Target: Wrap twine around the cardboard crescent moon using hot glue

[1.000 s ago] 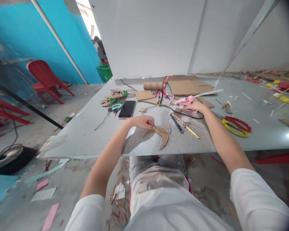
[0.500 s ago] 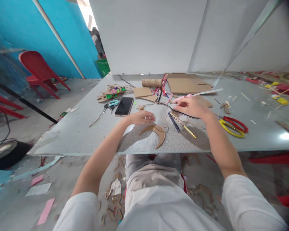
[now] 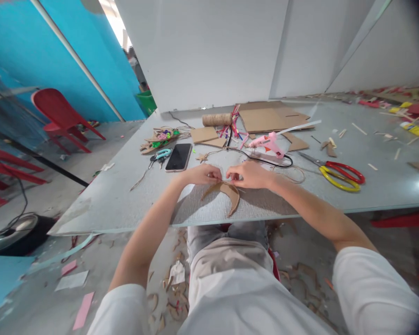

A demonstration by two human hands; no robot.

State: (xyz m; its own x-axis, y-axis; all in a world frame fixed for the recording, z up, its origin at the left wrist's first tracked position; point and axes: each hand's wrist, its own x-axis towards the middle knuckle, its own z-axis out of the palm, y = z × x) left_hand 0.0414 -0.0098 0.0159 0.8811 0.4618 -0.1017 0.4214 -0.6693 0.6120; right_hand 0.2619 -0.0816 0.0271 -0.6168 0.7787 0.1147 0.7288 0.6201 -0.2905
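1. Left hand (image 3: 212,176), right hand (image 3: 247,175): fingers curled at crescent's top; can't tell if gripping.
2. Cardboard crescent (image 3: 233,197): 6 o'clock from hands, on table (image 3: 108,200).
3. Risk: right hand snags cord (image 3: 279,166) at 1 o'clock, drags glue gun (image 3: 272,144).

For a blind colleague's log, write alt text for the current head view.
Left hand and right hand close together at a cardboard crescent on a gray table. Beyond them are a phone, pink glue gun and twine roll.
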